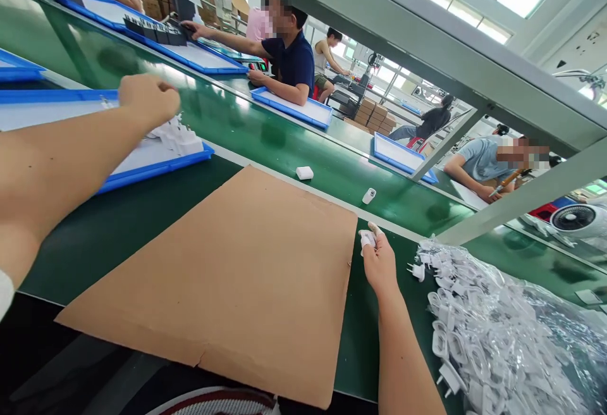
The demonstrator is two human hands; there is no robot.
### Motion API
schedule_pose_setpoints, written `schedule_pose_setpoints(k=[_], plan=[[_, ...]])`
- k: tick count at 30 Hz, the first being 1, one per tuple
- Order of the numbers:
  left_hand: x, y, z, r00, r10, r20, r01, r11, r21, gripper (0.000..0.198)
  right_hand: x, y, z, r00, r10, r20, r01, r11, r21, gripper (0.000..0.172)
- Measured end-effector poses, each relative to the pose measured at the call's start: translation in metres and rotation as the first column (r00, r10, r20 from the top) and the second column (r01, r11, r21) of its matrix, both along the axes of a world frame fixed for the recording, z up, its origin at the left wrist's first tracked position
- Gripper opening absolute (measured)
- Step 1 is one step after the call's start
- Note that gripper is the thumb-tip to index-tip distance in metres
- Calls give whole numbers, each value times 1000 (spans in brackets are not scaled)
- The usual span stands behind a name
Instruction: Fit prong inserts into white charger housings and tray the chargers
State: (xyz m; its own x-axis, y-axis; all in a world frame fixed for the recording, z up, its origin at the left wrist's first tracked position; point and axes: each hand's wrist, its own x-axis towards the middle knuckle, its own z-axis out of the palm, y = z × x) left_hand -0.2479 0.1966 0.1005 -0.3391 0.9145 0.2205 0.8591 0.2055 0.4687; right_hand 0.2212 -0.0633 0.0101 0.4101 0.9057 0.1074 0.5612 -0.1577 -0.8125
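Note:
My left hand [149, 100] is over a blue-rimmed tray [156, 167] on the left, with its fingers curled together. Whatever is between them, if anything, is hidden from this side. Just below that hand, a bunch of white plastic parts [177, 138] lies in the tray. By the right edge of a brown cardboard sheet [227, 276], my right hand [380, 262] is closed on a small white plastic piece [367, 238], partly covered by the fingers. To the right of it spreads a heap of white plug housings [493, 333], some with pins, in clear plastic film.
Two white pieces, a block [304, 173] and a smaller housing [368, 196], lie on the green conveyor belt [256, 140] beyond the cardboard. A slanted metal frame [455, 67] crosses above. Co-workers sit across the belt by blue trays [291, 109]. A white fan [576, 219] stands at right.

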Motion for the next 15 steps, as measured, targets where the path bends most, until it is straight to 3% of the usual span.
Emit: schedule_pose_setpoints(k=[2,5,7,9,12,15], plan=[[44,-5,-1,989,-149,7,149,986,69,52,1,2,-2,1000,25,-18,-25,1000,-1,73],[122,-7,-16,896,-443,33,442,896,43,50,4,6,-7,997,46,-63,-46,999,-9,73],[171,-4,-33,838,-540,80,544,838,-40,47,6,7,-9,993,36,-116,-38,999,-11,74],[207,2,-50,820,-558,125,570,815,-99,54,5,7,-10,982,20,-188,-19,1000,7,66],[233,7,-65,829,-530,176,553,823,-126,62,2,6,-10,957,36,-288,-22,998,51,49],[233,1,-67,802,-554,225,577,815,-51,72,0,5,-9,936,103,-335,-68,991,114,49]])
